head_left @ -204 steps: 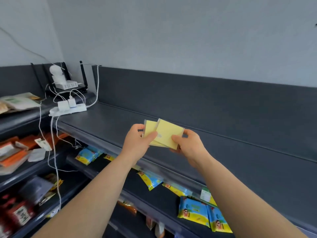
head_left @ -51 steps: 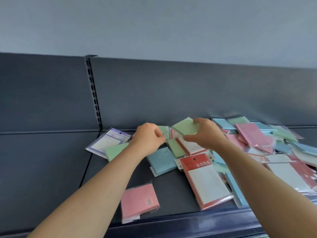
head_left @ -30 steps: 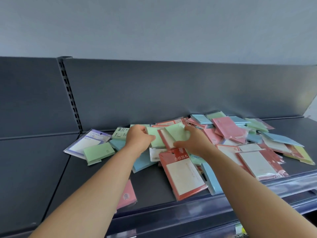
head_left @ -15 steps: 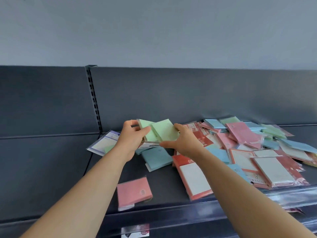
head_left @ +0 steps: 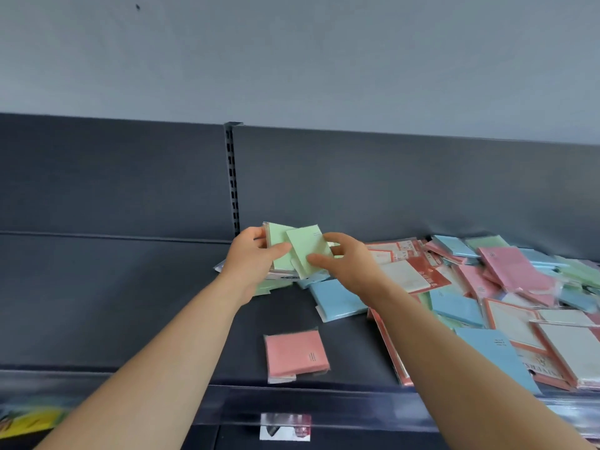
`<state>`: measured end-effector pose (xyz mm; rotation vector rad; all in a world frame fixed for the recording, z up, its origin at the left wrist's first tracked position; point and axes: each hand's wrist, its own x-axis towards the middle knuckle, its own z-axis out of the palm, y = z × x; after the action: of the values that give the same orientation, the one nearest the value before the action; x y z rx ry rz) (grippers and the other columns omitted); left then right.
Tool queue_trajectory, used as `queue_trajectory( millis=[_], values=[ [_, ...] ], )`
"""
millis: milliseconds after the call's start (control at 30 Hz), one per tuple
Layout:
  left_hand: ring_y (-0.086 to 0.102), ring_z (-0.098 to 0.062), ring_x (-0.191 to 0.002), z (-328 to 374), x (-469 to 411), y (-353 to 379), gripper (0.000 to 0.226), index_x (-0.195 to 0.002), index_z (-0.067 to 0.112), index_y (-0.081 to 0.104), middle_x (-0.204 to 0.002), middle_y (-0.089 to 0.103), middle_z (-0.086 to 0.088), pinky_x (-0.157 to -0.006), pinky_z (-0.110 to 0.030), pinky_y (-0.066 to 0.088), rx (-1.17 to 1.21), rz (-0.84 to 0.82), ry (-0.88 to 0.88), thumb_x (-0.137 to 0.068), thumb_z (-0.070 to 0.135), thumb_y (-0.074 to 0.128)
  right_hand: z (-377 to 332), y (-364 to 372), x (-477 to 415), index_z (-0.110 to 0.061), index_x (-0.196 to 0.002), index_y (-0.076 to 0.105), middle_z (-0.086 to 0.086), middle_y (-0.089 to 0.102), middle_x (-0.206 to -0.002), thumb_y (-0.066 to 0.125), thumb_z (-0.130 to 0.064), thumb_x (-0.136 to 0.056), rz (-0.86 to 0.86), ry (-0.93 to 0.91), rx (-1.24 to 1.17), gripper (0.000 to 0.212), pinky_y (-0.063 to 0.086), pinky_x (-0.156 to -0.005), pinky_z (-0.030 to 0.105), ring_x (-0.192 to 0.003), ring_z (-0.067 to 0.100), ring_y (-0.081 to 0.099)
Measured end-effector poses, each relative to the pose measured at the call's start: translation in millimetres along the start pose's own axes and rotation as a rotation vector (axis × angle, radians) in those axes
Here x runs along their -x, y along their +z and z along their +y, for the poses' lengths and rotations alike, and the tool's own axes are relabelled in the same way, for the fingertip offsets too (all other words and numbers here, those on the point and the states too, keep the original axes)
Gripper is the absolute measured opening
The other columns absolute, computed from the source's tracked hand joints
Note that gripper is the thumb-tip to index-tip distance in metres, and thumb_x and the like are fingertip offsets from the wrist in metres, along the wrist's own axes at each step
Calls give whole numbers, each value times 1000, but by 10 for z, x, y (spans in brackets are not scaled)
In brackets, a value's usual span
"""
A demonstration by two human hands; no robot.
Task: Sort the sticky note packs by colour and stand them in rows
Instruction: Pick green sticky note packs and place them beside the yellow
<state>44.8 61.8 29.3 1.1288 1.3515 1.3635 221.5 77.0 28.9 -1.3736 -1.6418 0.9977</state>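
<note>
Sorting is only at its beginning, as I judge it: no row of standing packs is visible on the shelf [head_left: 130, 303]. Most packs lie flat in a mixed pile [head_left: 506, 287] of pink, blue, green and red-framed ones, at 3 o'clock from the hands. One pink pack [head_left: 293, 354] lies alone near the front edge, at 6 o'clock from the hands. A blue pack [head_left: 336, 300] lies at about 5 o'clock, at the border of the pile. Only green is being gathered now. The left hand [head_left: 251, 258] grips a green pack [head_left: 277, 245], with the thumb across its front and the fingers curled behind. The right hand [head_left: 352, 266] pinches a second green pack [head_left: 308, 246], thumb on its face, and this pack overlaps the first one. Both are held above the shelf, close to the back panel [head_left: 357, 183]. Almost all colours are yet to be separated and stood up.
</note>
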Motion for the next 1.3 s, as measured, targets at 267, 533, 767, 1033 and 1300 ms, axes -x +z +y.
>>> queue_trajectory(
  millis=[267,533,767,1033,1300],
  values=[
    [69,-8,-88,104,252,-646,8,-94,17,67,-92,74,6,-74,-21,50,-6,135,28,-90,11,65,-282,633,-147,-7,-118,56,8,69,-97,75,-13,-82,-57,54,-298,41,58,-65,30,-81,21,69],
    [58,-11,-106,135,446,-1769,45,-130,35,50,-112,63,5,-75,-22,47,-315,180,-20,-90,14,59,-838,1647,-130,-14,-118,55,2,66,-108,71,-21,-84,-37,-57,-170,39,54,-74,33,-92,21,67],
    [67,-14,-100,179,577,-3130,43,-133,20,51,-115,64,-2,-91,-34,55,-184,277,-61,-92,12,60,-1421,2912,-35,-13,-116,58,1,65,-108,70,-19,-84,-126,-103,-166,35,50,-67,25,-92,17,64],
    [64,-15,-101,144,757,-4721,44,-136,21,48,-110,64,0,-91,-36,54,-346,390,-67,-93,10,55,-1966,4445,84,-12,-114,59,0,66,-106,69,-18,-86,-240,-57,-220,30,55,-84,38,-94,19,65],
    [63,-20,-98,111,618,-5780,47,-136,26,46,-100,64,5,-65,-22,45,-401,513,-61,-93,10,55,-2375,5570,-51,-13,-113,61,-2,67,-104,66,-17,-87,-301,-57,-224,27,57,-83,43,-93,20,67]
  ],
)
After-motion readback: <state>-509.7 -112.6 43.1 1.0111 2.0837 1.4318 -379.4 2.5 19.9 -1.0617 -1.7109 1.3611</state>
